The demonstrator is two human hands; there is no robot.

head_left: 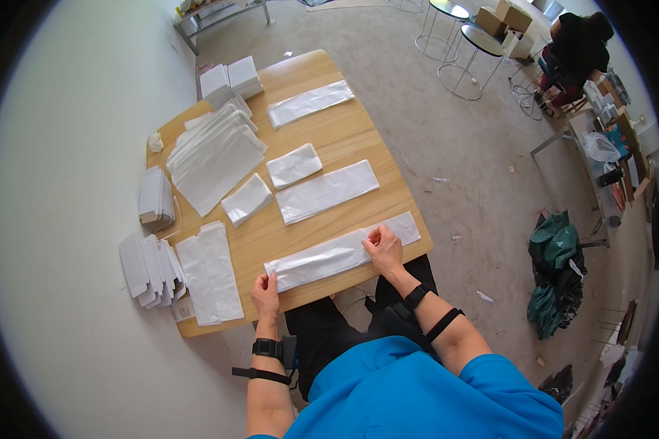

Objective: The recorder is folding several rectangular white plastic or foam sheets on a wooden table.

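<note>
A long white plastic bag [321, 259], folded into a strip, lies along the near edge of the wooden table. At its left end, my left hand [266, 294] pinches the corner between thumb and fingers. My right hand [385, 250] is closed on the upper layer toward the right end, fingertips together. Just beyond lies another folded white bag [328, 192], shorter than the held one. Two small folded white bundles [294, 166] [247, 199] rest farther left and back. To the left of my left hand, a flat white bag [210, 274] is spread out.
Fanned white bags [216, 157] and white box stacks [231, 79] fill the table's back left. More white cartons [151, 271] stand by the wall. A person [575, 55] sits at the far right, near a cluttered table [589, 143]. Dark green plastic bags [555, 271] lie on the floor.
</note>
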